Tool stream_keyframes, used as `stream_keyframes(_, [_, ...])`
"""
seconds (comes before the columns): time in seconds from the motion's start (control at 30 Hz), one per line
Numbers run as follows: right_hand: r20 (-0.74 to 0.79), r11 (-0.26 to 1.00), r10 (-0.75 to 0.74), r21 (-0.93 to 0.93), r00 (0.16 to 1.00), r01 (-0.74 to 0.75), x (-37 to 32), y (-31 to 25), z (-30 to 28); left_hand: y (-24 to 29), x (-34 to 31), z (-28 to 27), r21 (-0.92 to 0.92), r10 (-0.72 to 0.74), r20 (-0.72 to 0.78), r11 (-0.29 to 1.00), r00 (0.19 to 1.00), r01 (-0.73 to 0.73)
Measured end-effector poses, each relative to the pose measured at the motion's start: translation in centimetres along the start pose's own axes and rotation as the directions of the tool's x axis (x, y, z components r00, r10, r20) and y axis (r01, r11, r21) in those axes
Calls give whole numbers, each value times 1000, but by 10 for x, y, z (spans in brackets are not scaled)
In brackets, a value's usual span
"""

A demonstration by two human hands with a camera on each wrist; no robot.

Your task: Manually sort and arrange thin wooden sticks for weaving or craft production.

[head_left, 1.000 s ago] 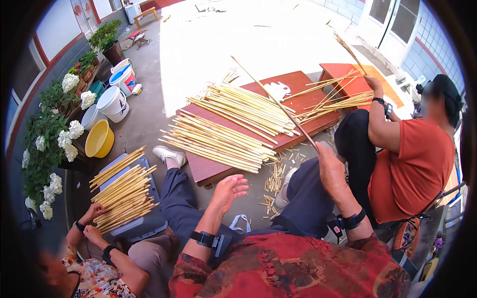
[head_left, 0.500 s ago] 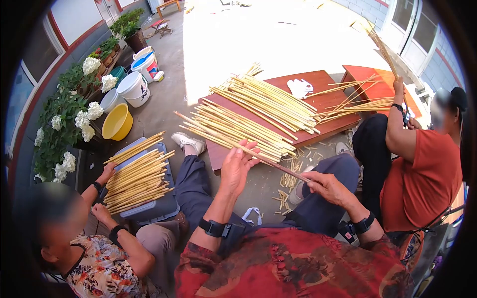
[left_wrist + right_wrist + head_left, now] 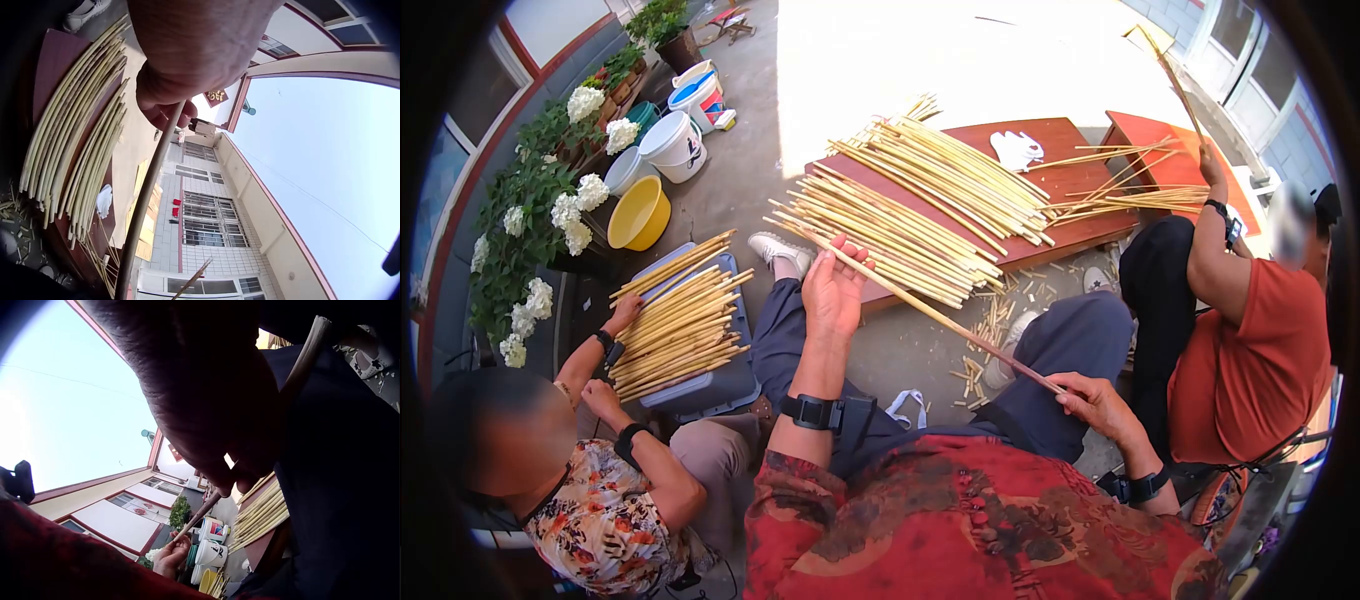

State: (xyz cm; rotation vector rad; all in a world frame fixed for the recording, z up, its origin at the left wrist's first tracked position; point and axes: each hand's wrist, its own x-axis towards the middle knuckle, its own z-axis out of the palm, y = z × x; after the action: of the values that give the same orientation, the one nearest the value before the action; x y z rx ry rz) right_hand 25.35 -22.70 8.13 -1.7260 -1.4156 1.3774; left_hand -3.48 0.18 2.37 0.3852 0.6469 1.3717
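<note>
A long thin stick (image 3: 940, 318) slants across the front of the body, paler in the middle and brownish near its lower end. My left hand (image 3: 835, 290) holds it near its upper end, between the thumb and fingers, palm up. My right hand (image 3: 1100, 408) pinches the lower end between thumb and fingers, above the right thigh. In the left wrist view the stick (image 3: 145, 203) runs down from the left fingertips. The right wrist view shows the right hand (image 3: 212, 400) dark and close, the stick's cut end (image 3: 320, 324) sticking out beyond it.
Peeled sticks (image 3: 900, 235) lie in two rows on a low red table (image 3: 1070, 185). Short offcuts (image 3: 985, 345) litter the floor. At left, a seated person (image 3: 615, 500) touches sticks on a grey-blue bin (image 3: 745, 375); at right, another (image 3: 1250, 330) raises a long stalk.
The stick has swung down from nearly upright in the right hand to a slant across both hands. The left hand, empty at first, has taken the upper part, and the hands are farther apart.
</note>
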Motion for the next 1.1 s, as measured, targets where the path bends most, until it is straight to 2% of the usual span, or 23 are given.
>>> stream_keyframes(0.1, [-54, 994, -52, -94, 997, 47, 6, 1, 7, -9, -4, 0, -29, -13, -27, 1000, 1000, 12])
stream_keyframes(0.17, [-156, 901, -351, -324, 923, 288, 12, 2, 12, -19, -16, 0, -8, -53, 0, 999, 999, 53])
stream_keyframes(0.27, [-142, 853, -383, -433, 913, 291, 21, -15, 17, -38, -37, 11, 39, -110, 57, 993, 992, 108])
stream_keyframes(0.37, [-131, 857, -412, -391, 902, 334, 26, -13, 21, -39, -43, 15, 16, -112, 62, 994, 992, 111])
stream_keyframes(0.43, [-124, 860, -399, -395, 909, 323, 20, -9, 17, -30, -37, 15, 8, -94, 63, 996, 994, 94])
stream_keyframes(0.57, [-134, 858, -411, -392, 902, 333, 4, 3, 12, 8, 6, -6, -28, 52, -40, 998, 998, -53])
stream_keyframes(0.63, [-139, 841, -406, -444, 903, 310, -2, 7, 13, 25, 14, -10, 4, 86, -54, 996, 995, -86])
stream_keyframes(0.7, [-140, 824, -399, -488, 906, 288, -5, 8, 15, 18, 11, -8, 16, 69, -39, 998, 997, -69])
stream_keyframes(0.77, [-203, 723, -492, -637, 847, 268, -2, 4, 18, 2, 3, -5, 19, 17, -20, 1000, 1000, -17])
stream_keyframes(0.8, [-203, 724, -493, -636, 846, 269, 2, 2, 20, -11, -7, -5, 25, -19, 36, 1000, 999, 18])
stream_keyframes(0.87, [-216, 592, -594, -770, 775, 239, 11, -4, 23, -36, -29, 2, 67, -94, 45, 994, 995, 90])
stream_keyframes(0.9, [-217, 592, -593, -770, 775, 238, 15, -7, 25, -45, -39, 7, 67, -95, 46, 994, 994, 92])
stream_keyframes(0.97, [-221, 535, -652, -812, 725, 234, 22, -12, 28, -55, -54, 17, 141, -194, 84, 973, 977, 181])
stream_keyframes(1.1, [-228, 533, -697, -799, 679, 279, 25, -13, 31, -53, -54, 21, 96, -187, 95, 979, 978, 178])
